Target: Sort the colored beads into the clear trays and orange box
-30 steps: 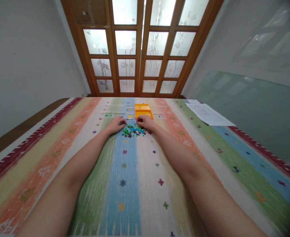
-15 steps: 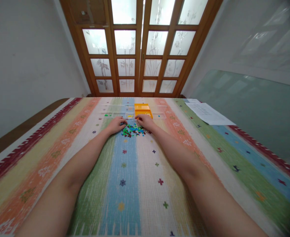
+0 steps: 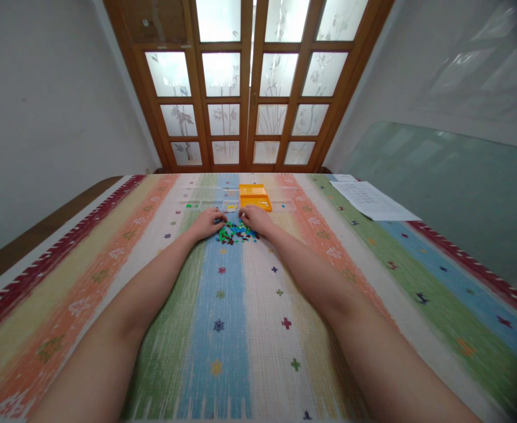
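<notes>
A pile of small green, blue and dark red pieces (image 3: 234, 234) lies on the striped tablecloth between my hands. My left hand (image 3: 208, 223) rests at the pile's left edge, its fingers curled in toward the thumb. At the upper right edge of the pile is my right hand (image 3: 257, 220), with fingertips drawn together. Anything between the fingers of either hand is too small to make out. Just behind the right hand, an orange box (image 3: 253, 190) stands with its lid up and pale bits inside. A small clear tray (image 3: 231, 205) with yellow pieces sits left of it.
Clear plastic trays (image 3: 288, 205) stretch to both sides of the orange box, with a few green pieces (image 3: 189, 205) on the left and a blue one on the right. White paper sheets (image 3: 366, 200) lie at the table's right. Wooden glass-paned doors (image 3: 247, 100) stand beyond.
My right hand has shifted slightly left over the pile's upper edge. My left hand stays in nearly the same place. The view has tilted very little.
</notes>
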Tool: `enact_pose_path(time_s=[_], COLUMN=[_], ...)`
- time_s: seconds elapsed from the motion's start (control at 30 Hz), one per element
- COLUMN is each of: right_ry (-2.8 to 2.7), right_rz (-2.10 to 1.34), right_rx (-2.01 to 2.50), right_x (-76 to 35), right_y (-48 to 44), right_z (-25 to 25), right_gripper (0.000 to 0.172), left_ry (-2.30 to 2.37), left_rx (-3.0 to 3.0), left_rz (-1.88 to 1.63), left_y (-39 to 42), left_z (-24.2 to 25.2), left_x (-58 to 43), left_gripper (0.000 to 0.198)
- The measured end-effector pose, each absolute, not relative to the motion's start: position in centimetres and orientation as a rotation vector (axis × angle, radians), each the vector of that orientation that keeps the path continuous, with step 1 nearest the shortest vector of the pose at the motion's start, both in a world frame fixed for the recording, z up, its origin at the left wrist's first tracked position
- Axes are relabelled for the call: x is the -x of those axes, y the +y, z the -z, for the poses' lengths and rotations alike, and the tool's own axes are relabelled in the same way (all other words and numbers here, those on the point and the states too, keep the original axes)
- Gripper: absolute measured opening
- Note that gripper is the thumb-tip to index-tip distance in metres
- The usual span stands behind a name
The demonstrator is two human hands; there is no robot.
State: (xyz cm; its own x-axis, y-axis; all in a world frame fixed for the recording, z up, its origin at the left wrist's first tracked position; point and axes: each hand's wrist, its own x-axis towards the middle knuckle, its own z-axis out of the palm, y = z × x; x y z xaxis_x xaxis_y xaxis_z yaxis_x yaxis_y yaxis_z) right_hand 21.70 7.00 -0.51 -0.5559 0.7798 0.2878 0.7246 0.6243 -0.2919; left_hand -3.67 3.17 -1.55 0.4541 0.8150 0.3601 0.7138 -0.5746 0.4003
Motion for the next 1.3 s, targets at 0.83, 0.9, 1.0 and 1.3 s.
enact_pose_path(time_s=[0.83,0.9,1.0,1.3], right_ry=[-1.752,-1.797,-1.869,-1.934], right_rz=[-0.312,-0.299,-0.292,-0.272], right_rx=[1.245,1.234,1.207,1.17], right_x=[-25.1,-24.9,-24.4,-23.9], right_y=[10.5,10.5,10.2,9.5], right_z=[1.8,1.9,1.9,1.7], right_gripper=[0.025,0.022,0.021,0.021], left_ry=[1.644,1.676,1.721,1.738], left_rx=[-1.819,-1.714,-1.552,-1.176], left_rz=[-1.378,-1.446,-1.56,-1.694], left_y=[5.5,6.0,6.5,6.4], left_z=[2.5,2.7,2.9,2.6], left_x=[6.1,7.0,8.3,9.7], left_gripper=[0.019,0.02,0.021,0.039])
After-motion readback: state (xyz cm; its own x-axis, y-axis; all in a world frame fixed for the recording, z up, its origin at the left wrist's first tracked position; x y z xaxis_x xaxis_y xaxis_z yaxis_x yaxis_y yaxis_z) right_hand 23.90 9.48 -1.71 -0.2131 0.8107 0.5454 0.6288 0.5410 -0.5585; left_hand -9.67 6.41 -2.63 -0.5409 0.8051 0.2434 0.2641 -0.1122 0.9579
